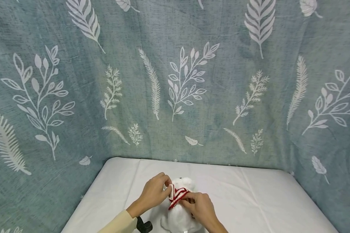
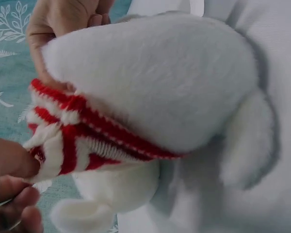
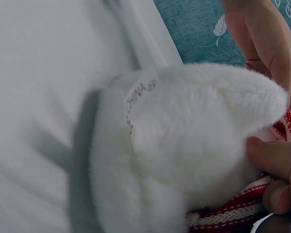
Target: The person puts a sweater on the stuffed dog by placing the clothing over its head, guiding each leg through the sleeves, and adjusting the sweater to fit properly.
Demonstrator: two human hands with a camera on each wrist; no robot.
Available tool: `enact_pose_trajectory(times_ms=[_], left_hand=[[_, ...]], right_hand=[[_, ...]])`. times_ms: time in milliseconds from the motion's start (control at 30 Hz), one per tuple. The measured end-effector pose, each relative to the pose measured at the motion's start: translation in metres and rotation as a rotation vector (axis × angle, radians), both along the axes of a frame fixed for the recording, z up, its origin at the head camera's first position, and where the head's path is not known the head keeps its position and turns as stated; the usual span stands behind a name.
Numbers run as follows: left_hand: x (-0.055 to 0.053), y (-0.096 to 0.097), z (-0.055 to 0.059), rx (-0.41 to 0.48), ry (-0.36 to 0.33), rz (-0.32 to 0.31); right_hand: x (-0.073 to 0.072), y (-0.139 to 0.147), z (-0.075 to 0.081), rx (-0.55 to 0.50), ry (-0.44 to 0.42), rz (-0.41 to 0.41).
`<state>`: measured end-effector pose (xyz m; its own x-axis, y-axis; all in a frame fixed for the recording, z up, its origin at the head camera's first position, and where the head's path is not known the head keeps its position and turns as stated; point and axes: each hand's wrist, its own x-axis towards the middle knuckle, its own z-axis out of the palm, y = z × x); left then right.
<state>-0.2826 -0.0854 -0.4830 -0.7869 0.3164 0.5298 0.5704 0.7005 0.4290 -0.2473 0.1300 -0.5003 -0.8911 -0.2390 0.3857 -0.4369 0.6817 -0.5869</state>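
A white plush toy (image 1: 179,216) sits on the white surface, with its back and a tag (image 3: 141,94) showing in the right wrist view. Around its neck lies a red-and-white striped knitted garment (image 1: 178,195). My left hand (image 1: 157,191) pinches the garment's left edge between thumb and fingers; the left wrist view shows this hold close up on the knit (image 2: 53,145). On the other side, my right hand (image 1: 200,207) grips the garment near the toy's arm (image 3: 262,99), its thumb (image 3: 271,155) against the plush. The toy's front is hidden.
A white-covered table (image 1: 259,194) extends around the toy. Green-blue curtains (image 1: 175,97) with white leaf prints stand behind it and along both sides. A black device (image 1: 144,225) shows beside my left forearm.
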Motion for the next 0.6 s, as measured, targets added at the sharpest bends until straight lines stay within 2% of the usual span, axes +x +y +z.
enact_pose_trajectory(times_ms=[100,167,333,433,500,600], left_hand=[[-0.002,0.002,-0.001,0.028,-0.019,0.052],[-0.001,0.001,-0.002,0.029,-0.033,0.047],[0.0,-0.003,-0.003,0.045,-0.066,-0.069],[0.0,-0.005,-0.001,0.048,-0.091,-0.107],[-0.001,-0.007,0.002,0.023,-0.128,-0.131],[-0.003,-0.009,0.006,-0.04,-0.223,-0.174]], right_hand=[[0.001,-0.001,-0.001,0.011,0.007,0.009],[0.001,-0.002,-0.001,0.015,0.0,0.01],[0.001,-0.003,-0.001,-0.01,-0.056,-0.019],[0.0,-0.002,0.0,-0.036,-0.072,-0.033],[-0.002,-0.001,-0.001,-0.049,-0.06,-0.031],[-0.003,-0.002,-0.003,-0.058,-0.048,-0.027]])
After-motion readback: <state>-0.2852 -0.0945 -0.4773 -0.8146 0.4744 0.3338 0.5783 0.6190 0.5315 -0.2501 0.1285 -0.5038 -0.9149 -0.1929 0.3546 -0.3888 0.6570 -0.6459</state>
